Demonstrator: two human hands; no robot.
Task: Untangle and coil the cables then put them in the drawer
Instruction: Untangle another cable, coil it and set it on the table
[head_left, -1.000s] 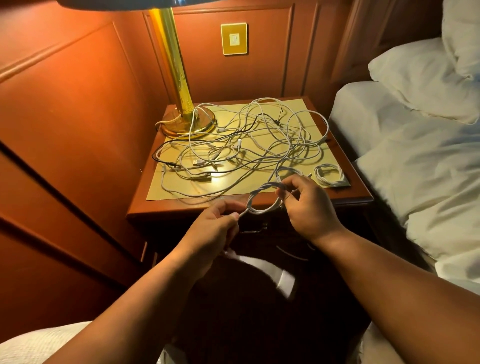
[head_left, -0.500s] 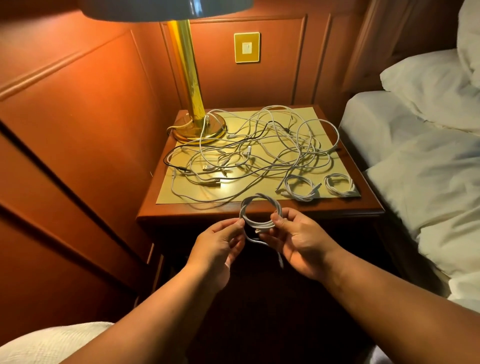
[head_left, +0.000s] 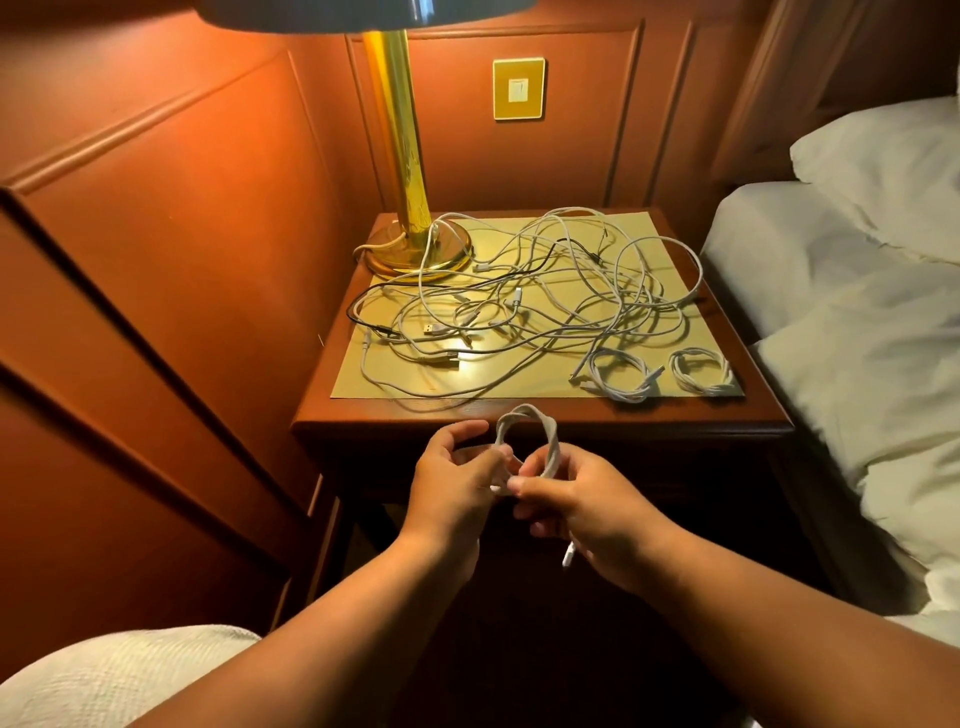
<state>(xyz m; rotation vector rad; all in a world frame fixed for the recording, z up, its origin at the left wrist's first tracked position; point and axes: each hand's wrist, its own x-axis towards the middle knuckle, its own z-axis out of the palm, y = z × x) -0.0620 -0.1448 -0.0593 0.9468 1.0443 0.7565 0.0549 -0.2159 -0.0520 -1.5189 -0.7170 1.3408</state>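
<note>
On the right side of the frame there's a bed (head_left: 831, 291) with white sheets and a pillow (head_left: 883, 166) up in the corner, and wood panelling fills the left and top. Dead centre sits the nightstand (head_left: 540, 423) with a yellowish mat (head_left: 675, 244) on top. A brass lamp (head_left: 402, 197) stands at its upper-left corner, with a gold wall switch (head_left: 518, 88) above and to its right.

Most of the mat is covered by a tangled pile of cables (head_left: 519, 306), mostly white with one black one mixed in. Two finished coils (head_left: 621, 375) lie near the mat's lower-right corner, side by side but apart.

Just below the nightstand's front edge, both hands are on a small white coil (head_left: 527, 415), held up in the air. The left hand (head_left: 452, 483) pinches the coil's left side, fingers curled. The right hand (head_left: 582, 504) has its fingers wrapped round the right side, and a white plug end (head_left: 569, 555) dangles under it.
</note>
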